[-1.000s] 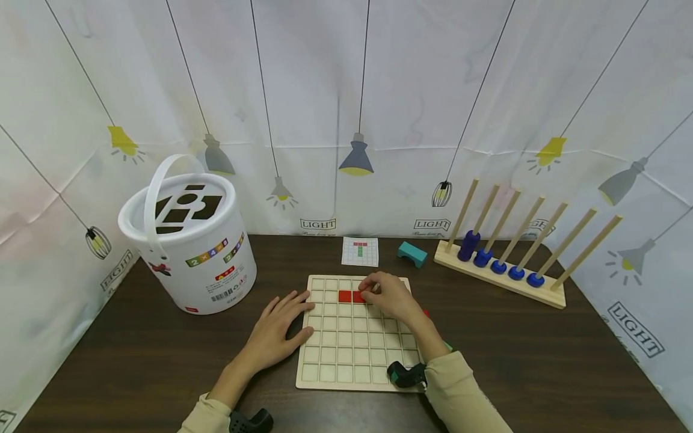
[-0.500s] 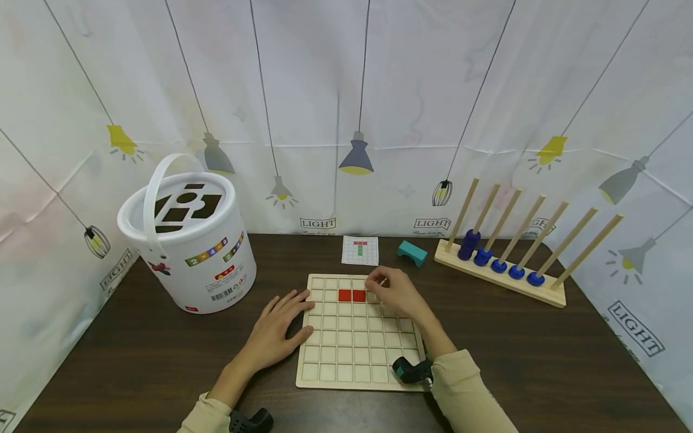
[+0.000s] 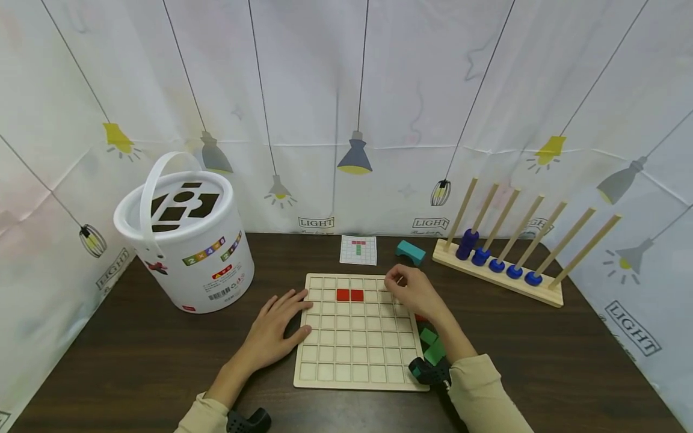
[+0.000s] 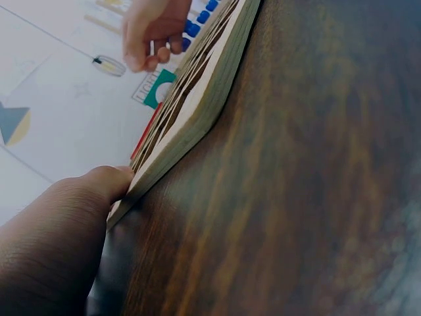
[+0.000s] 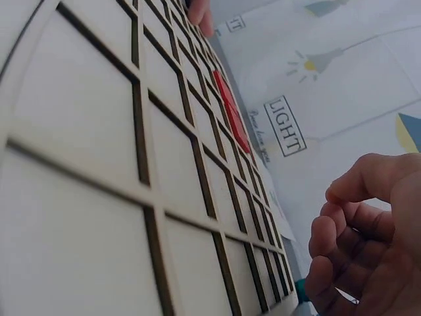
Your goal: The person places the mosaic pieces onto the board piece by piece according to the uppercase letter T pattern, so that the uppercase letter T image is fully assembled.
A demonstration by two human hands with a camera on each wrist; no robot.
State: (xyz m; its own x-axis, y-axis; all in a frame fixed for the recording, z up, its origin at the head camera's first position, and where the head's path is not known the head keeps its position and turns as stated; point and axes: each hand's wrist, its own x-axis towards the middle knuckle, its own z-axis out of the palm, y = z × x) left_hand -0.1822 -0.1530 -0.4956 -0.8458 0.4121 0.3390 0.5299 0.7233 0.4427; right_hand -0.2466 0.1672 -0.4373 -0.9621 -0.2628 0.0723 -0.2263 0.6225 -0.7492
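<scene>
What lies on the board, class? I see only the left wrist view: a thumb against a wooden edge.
Observer: Two red tiles sit side by side in the second row from the far edge of the board; the other squares in view are bare.
Operator: Where is the other hand?
Observer: The right hand is over the far right corner with its fingers curled; I cannot tell whether they pinch anything.
Operator: Any spare pieces?
Observer: Green blocks lie on the table by the board's right edge, and a card with red and green squares lies behind the board.
</scene>
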